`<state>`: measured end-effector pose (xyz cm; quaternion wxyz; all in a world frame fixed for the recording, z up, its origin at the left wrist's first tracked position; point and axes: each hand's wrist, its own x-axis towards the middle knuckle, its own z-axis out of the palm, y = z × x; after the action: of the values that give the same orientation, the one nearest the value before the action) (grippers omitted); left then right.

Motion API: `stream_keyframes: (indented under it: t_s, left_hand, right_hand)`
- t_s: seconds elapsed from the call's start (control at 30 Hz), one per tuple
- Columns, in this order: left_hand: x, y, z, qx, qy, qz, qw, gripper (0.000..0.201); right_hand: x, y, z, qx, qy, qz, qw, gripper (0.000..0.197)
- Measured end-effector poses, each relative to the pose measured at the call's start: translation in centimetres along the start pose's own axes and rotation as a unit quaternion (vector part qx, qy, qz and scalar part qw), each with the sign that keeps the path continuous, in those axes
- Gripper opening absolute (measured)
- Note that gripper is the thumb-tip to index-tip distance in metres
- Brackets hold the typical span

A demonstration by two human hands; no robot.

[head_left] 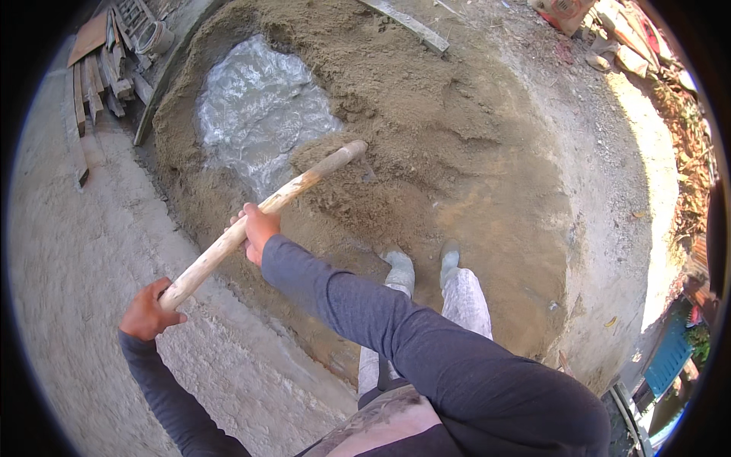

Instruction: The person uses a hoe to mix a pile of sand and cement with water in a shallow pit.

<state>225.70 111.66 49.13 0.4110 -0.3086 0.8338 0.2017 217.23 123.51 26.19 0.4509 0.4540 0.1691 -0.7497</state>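
Both my hands grip the thick, pale wooden handle of a hoe (217, 255). Closed around its near end is my left hand (151, 311), out to the left. My right hand (259, 231) wraps the shaft farther up. The handle slants away to the right, its darker far end over the sand; the blade is mostly hidden. Just beyond it, wet grey slurry (263, 107) pools in a hollow ringed by damp brown sand (426, 99). Some sand is heaped at the pool's near right edge, beside the handle's far end.
My boots (400, 270) stand in the sand. A board (164, 84) edges the pile at left, near stacked wood scraps (99, 80) and a bucket (154, 38). Another plank (407, 23) lies at the far side. Sacks (628, 38) and dry leaves (689, 145) line the right.
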Motion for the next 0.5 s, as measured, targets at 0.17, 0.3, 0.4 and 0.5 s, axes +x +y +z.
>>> stream_keyframes:
  t_s: [0.17, 0.3, 0.4, 0.5]
  left_hand:
    - [-1.7, 1.5, 3.0, -0.025, 0.014, -0.013, 1.000, 0.046]
    - [3.2, 13.3, 16.1, -0.116, -0.017, 0.058, 0.991, 0.053]
    - [8.9, 26.5, 26.4, -0.111, -0.075, 0.086, 0.987, 0.052]
    - [16.3, 39.9, 35.5, -0.106, -0.152, 0.132, 0.974, 0.043]
  right_hand:
    - [-4.3, -3.4, -1.7, 0.048, -0.065, -0.038, 0.996, 0.017]
    - [-2.0, -16.9, -11.2, -0.049, 0.067, -0.079, 0.993, 0.017]
    - [-1.1, -31.3, -20.1, -0.165, 0.178, -0.177, 0.954, 0.015]
    - [-1.0, -45.8, -29.4, -0.183, 0.236, -0.215, 0.930, 0.013]
